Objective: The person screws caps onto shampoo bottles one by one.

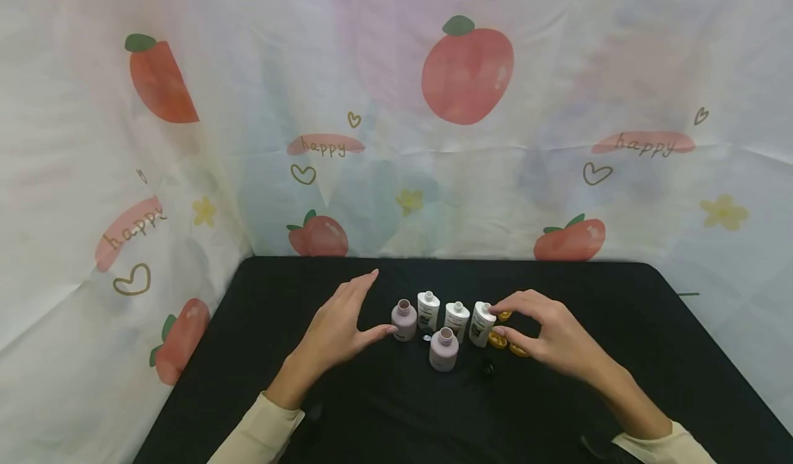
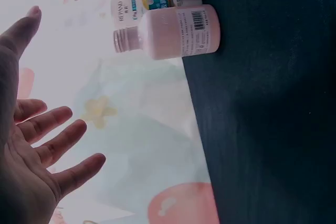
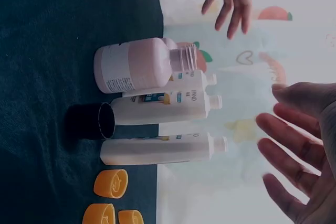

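Observation:
Three white bottles (image 1: 457, 318) without caps stand in a loose row on the black table. Two pink bottles, also uncapped, stand with them, one at the left (image 1: 404, 321) and one in front (image 1: 443, 350). My left hand (image 1: 341, 323) is held up beside the left pink bottle, its fingers spread and holding nothing. Across the group, my right hand (image 1: 551, 330) hovers near the rightmost white bottle (image 1: 482, 324), fingers apart and palm bare in the right wrist view. Yellow caps (image 3: 111, 183) lie beside that bottle. A black cap (image 3: 92, 121) sits in front of the white bottles.
The black tabletop (image 1: 384, 409) carries the whole group near its middle. Behind and to the left hangs a pale curtain (image 1: 396, 58) printed with fruit and the word happy. A small shiny piece (image 1: 427, 338) lies between the bottles.

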`<state>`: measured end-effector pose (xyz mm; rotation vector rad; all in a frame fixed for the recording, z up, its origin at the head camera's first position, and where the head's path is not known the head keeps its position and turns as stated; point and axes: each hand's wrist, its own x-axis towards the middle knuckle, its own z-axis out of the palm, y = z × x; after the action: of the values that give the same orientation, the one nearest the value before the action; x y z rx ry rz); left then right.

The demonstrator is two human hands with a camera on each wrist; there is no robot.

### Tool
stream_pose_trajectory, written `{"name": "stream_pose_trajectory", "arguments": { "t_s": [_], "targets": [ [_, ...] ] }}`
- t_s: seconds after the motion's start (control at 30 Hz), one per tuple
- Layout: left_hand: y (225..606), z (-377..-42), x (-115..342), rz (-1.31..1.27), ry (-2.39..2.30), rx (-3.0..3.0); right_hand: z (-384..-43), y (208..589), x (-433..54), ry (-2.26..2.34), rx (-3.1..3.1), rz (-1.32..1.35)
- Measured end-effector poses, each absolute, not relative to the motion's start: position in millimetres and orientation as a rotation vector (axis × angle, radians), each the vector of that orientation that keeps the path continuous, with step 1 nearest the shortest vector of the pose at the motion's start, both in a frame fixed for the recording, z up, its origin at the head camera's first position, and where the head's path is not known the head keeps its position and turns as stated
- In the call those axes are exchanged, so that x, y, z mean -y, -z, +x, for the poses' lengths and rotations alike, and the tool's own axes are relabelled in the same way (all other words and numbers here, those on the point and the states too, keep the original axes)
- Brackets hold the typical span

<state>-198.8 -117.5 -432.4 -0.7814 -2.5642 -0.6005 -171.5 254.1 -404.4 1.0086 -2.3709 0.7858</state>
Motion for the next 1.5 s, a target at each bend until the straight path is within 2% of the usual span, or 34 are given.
{"name": "stream_pose_trajectory", "arguments": {
  "t_s": [0.5,0.93,1.5],
  "targets": [
    [455.3,-217.2,110.5,-0.850,1.129,2.516,-162.4,419.0,-256.7,-1.060,2.444,1.063],
    [476.4,-233.1,108.8,-0.809,1.546,2.547,-162.1,436.3,-257.4,-1.019,2.518,1.060],
    [502.7,-247.3,95.6,-0.835,1.827,2.511,-164.8,459.9,-263.7,-1.015,2.706,1.049]
  ]
}}
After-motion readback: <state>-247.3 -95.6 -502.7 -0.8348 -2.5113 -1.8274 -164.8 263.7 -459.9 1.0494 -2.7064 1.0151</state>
